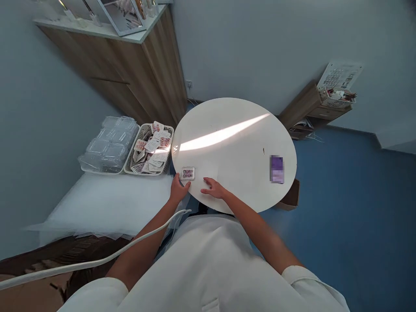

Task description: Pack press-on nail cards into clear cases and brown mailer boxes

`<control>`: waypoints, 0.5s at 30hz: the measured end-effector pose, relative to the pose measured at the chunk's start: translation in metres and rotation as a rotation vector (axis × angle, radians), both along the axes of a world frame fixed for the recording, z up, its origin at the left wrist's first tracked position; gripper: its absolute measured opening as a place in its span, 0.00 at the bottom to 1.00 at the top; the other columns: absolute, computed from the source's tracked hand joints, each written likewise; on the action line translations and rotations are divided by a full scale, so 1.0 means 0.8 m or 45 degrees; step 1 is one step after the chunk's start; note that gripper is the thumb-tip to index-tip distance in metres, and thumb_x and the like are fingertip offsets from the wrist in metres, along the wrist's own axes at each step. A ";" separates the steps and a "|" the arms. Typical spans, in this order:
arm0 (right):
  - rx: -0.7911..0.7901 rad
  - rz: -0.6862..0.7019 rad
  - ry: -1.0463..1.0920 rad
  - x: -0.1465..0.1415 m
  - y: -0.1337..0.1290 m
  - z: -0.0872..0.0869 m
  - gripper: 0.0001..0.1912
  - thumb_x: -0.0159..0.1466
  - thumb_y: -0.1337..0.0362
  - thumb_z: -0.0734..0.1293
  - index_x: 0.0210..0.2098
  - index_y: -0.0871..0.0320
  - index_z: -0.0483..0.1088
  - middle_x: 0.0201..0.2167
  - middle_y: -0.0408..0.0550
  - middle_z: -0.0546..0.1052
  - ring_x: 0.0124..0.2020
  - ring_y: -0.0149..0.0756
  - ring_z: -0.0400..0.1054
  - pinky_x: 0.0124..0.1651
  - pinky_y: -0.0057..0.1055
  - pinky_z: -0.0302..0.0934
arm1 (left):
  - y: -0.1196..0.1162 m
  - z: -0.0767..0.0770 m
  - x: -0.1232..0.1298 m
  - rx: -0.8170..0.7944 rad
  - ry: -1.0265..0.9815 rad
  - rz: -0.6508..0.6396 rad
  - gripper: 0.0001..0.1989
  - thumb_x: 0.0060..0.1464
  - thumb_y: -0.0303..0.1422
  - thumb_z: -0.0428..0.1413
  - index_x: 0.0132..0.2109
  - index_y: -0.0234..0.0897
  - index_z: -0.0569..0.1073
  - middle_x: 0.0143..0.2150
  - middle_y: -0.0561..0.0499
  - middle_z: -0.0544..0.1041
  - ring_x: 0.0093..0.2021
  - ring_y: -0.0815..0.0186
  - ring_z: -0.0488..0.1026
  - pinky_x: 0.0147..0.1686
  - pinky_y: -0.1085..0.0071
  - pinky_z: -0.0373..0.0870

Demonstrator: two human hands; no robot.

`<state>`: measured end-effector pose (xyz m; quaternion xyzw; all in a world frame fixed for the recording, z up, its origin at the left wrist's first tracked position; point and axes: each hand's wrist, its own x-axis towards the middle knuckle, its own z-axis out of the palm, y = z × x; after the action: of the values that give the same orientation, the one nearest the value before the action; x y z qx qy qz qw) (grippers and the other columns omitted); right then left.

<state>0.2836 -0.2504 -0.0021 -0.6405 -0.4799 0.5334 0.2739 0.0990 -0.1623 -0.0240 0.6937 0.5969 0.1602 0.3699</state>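
Note:
A small clear plastic box (188, 173) lies near the left edge of the round white table (240, 173), with two rows of small dark purple pieces or prints showing in it. My left hand (178, 190) is at the box's lower left corner, thumb and fingers spread apart; whether it touches the box I cannot tell. To the right of the box, my right hand (213, 189) reaches low over the tabletop with its fingers apart and nothing in it.
Left of the table, a white basket (125, 170) full of printed cards (151, 145) stands beside stacked clear plastic boxes (112, 138). A pixelated purple rectangle (277, 169) and a small dark bit (263, 151) lie on the table's right. A white cable (130, 245) crosses my left arm.

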 end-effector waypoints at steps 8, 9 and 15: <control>-0.004 -0.290 0.437 -0.046 0.043 -0.008 0.35 0.50 0.54 0.68 0.55 0.56 0.57 0.57 0.51 0.61 0.57 0.41 0.54 0.57 0.40 0.51 | 0.020 -0.010 0.002 -0.064 -0.099 0.003 0.29 0.41 0.33 0.56 0.52 0.31 0.63 0.51 0.40 0.67 0.50 0.57 0.66 0.47 0.65 0.63; 0.009 -0.282 0.465 -0.048 0.044 -0.007 0.33 0.50 0.56 0.68 0.54 0.56 0.59 0.56 0.50 0.62 0.57 0.41 0.55 0.57 0.40 0.51 | 0.019 -0.011 0.002 -0.065 -0.107 -0.005 0.28 0.40 0.33 0.56 0.52 0.32 0.64 0.50 0.40 0.68 0.48 0.58 0.67 0.46 0.65 0.64; 0.005 -0.418 0.579 -0.043 0.025 -0.006 0.30 0.50 0.60 0.69 0.51 0.56 0.62 0.54 0.49 0.65 0.56 0.39 0.57 0.57 0.39 0.51 | 0.011 -0.017 0.008 -0.163 -0.302 -0.028 0.27 0.40 0.29 0.55 0.52 0.31 0.65 0.50 0.41 0.69 0.43 0.61 0.70 0.41 0.67 0.67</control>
<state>0.2492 -0.2301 -0.0068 -0.5729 -0.2969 0.6112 0.4584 0.1051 -0.1535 -0.0378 0.6513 0.5504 0.1985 0.4832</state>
